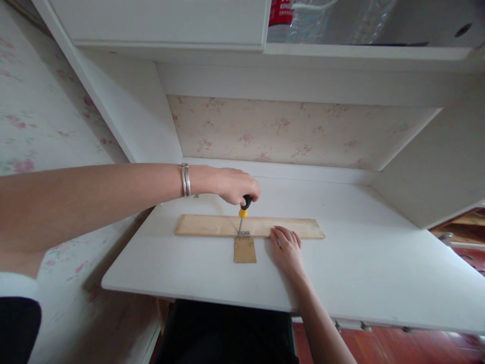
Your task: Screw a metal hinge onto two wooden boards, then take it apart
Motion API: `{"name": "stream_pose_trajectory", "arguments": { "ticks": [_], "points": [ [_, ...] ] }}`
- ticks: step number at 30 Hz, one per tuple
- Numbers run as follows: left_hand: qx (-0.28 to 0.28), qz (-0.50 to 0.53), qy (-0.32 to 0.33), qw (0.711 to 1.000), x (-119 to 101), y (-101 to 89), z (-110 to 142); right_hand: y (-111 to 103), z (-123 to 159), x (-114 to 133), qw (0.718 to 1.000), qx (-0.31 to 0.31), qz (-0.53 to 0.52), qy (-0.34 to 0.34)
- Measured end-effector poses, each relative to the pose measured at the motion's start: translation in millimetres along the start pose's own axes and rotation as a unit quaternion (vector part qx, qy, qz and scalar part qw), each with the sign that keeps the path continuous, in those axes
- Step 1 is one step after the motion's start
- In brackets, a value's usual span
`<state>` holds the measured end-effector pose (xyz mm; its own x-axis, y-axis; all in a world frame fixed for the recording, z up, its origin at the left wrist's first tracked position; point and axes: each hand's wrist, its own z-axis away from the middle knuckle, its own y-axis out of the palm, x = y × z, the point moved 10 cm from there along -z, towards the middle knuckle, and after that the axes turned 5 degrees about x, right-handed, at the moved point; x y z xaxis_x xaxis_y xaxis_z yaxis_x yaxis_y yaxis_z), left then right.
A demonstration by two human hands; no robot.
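Observation:
My left hand (239,186) is closed around the black and yellow handle of a screwdriver (243,213), which points down with a slight tilt. Its tip meets a small metal hinge (243,234) at the near edge of a long pale wooden board (212,225). Below the hinge, a small square wooden piece (245,251) lies against the board's edge. Any screw under the tip is too small to make out. To the right of the hinge, my right hand (288,248) holds the board down, its bent fingers pressed on the near edge.
The board lies on a white desk (364,263) with a front edge close to me. A white overhead cabinet (170,23) hangs above, with plastic bottles (310,23) on its open shelf. Side panels stand left and right. A small metal item (196,196) lies behind my left wrist.

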<state>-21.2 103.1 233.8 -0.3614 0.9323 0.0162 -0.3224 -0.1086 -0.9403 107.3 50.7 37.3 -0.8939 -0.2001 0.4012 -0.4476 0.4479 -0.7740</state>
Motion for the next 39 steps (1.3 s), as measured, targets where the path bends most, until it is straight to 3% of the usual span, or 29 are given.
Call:
{"name": "stream_pose_trajectory", "arguments": {
  "ticks": [5,12,18,23,29,31,35,37,39],
  "points": [
    [-0.017,-0.014,-0.112,0.994,22.3,0.6,-0.1,-1.2,-0.1,-0.2,1.0,-0.005,-0.006,0.0],
    [0.015,0.005,-0.009,1.0,4.6,4.6,-3.7,1.8,0.3,-3.5,1.0,-0.005,-0.01,0.006],
    [0.007,-0.006,-0.137,0.991,25.0,0.2,-1.3,0.8,0.0,-2.3,1.0,-0.005,-0.01,0.001],
    [0.006,-0.023,-0.044,0.999,6.0,-1.4,-4.2,2.0,-0.5,-2.8,1.0,0.001,-0.009,-0.001],
    [-0.006,-0.023,-0.151,0.988,24.8,-4.0,-2.2,1.3,0.5,-2.1,1.0,-0.001,-0.007,0.001],
    [-0.013,-0.018,-0.136,0.99,21.1,-5.0,-1.7,1.4,0.5,-2.0,1.0,0.001,-0.006,0.002],
    [0.003,0.006,-0.04,0.999,5.7,-2.0,-2.7,2.3,0.3,-2.6,1.0,0.001,-0.008,0.003],
    [0.008,0.001,-0.055,0.998,10.1,-1.1,-2.8,2.3,0.3,-2.5,1.0,-0.001,-0.009,0.002],
    [0.004,-0.013,-0.109,0.994,20.9,-1.2,-2.0,1.6,0.3,-2.1,1.0,-0.003,-0.009,0.002]
  ]
}}
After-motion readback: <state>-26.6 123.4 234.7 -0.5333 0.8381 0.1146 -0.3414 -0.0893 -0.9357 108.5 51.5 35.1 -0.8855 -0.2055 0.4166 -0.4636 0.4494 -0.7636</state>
